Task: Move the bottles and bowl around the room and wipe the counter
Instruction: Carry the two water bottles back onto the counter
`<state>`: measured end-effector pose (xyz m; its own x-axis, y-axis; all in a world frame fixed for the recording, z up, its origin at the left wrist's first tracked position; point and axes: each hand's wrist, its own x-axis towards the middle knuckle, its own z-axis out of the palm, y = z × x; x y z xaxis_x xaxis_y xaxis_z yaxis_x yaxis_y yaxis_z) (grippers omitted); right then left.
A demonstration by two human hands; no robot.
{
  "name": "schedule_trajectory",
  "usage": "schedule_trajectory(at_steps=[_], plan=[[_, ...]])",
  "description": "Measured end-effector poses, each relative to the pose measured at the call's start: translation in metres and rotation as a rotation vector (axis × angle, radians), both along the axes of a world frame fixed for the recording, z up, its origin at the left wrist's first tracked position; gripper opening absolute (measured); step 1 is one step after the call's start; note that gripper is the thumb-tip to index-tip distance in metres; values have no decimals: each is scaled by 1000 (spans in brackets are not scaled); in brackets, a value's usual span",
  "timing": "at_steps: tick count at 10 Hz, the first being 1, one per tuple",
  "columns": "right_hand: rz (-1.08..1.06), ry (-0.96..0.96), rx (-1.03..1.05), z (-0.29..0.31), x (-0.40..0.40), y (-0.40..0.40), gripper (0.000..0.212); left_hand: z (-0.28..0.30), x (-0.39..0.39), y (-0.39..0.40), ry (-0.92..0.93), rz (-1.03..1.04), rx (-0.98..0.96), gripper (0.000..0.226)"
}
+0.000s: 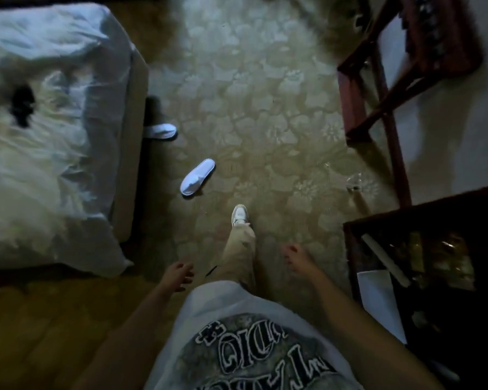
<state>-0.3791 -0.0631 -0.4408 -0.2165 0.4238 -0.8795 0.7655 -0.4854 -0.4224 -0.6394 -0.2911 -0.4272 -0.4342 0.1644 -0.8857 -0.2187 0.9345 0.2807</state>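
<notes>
I look straight down while walking over a patterned carpet (265,108). My left hand (178,275) hangs by my hip, empty, fingers loosely apart. My right hand (295,258) hangs on the other side, also empty with relaxed fingers. No bowl or cloth is in view. A dark counter (383,220) stands at the lower right, with glassy shapes, perhaps bottles (445,257), and white papers (378,294) on it; the blur keeps me from telling more.
A bed with a rumpled white cover (54,136) fills the left. Two white slippers (197,177) lie on the carpet beside it. A dark red wooden stand (378,88) is at the upper right. Wooden floor (40,333) shows at the lower left.
</notes>
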Motion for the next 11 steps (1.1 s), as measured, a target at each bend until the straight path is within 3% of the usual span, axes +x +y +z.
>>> schedule_trajectory(at_steps=[1,3,5,6,7,8,10,11], plan=[[12,37,91,21,-48,62,14,-19,-27,28,-59,59,-21,20],[-30,-170,94,12,-74,151,20,-28,-133,172,-147,100,45,16],[-150,-274,55,19,-111,233,26,40,-272,387,-81,-46,342,16],[-175,-246,27,5,-148,284,30,56,-323,454,-17,-137,381,18],[-95,-236,67,11,-209,348,27,45,-365,495,-30,-174,305,26],[-39,-233,23,-1,-272,424,35,23,-400,517,-34,-54,184,22],[56,-74,69,24,-457,604,27,28,-457,538,-55,215,13,16],[154,25,142,43,-550,685,21,18,-489,565,-99,277,20,18]])
